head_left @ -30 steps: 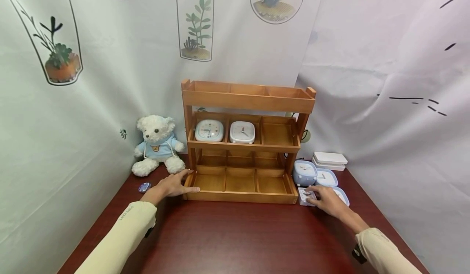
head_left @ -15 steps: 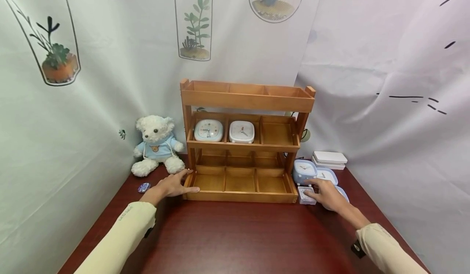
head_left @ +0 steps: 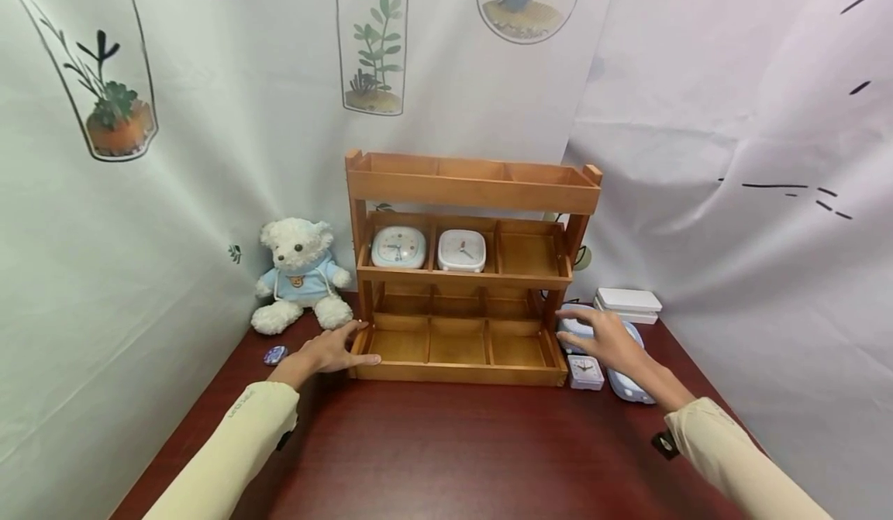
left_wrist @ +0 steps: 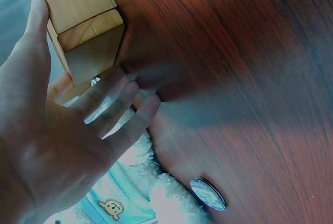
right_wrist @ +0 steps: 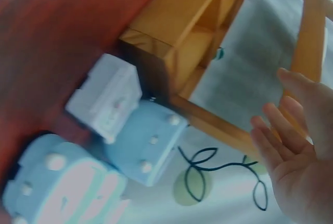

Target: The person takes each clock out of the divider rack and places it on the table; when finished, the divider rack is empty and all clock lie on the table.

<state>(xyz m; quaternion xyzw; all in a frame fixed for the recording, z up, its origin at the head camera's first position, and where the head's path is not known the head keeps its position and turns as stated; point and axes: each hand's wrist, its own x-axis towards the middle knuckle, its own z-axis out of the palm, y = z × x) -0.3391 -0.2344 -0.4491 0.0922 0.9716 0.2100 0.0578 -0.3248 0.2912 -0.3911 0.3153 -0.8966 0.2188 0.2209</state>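
Note:
At the left front corner of a three-tier wooden shelf (head_left: 460,374), my left hand (head_left: 326,351) rests with spread fingers. Its thumb lies on the bottom tray's edge, and the straight fingers (left_wrist: 125,101) reach along the shelf's side. My right hand (head_left: 617,343) hovers over a group of alarm clocks right of the shelf, fingers loosely bent, nothing between them. In the right wrist view, a blue alarm clock (right_wrist: 148,140) stands beside a small pale square clock (right_wrist: 106,94). Another blue clock (head_left: 631,388) lies nearer my wrist. In the head view my right hand partly hides the blue clocks.
Two white alarm clocks (head_left: 398,247) occupy the shelf's middle tier. A white teddy bear (head_left: 296,276) in a blue hoodie sits left of the shelf, with a small blue-patterned oval object (head_left: 275,355) before it. White boxes (head_left: 628,301) stand at the back right.
My right hand has left the small pale clock, rising and moving away toward the back, over the blue clocks. The small clock's face now shows fully. My left hand stays put.

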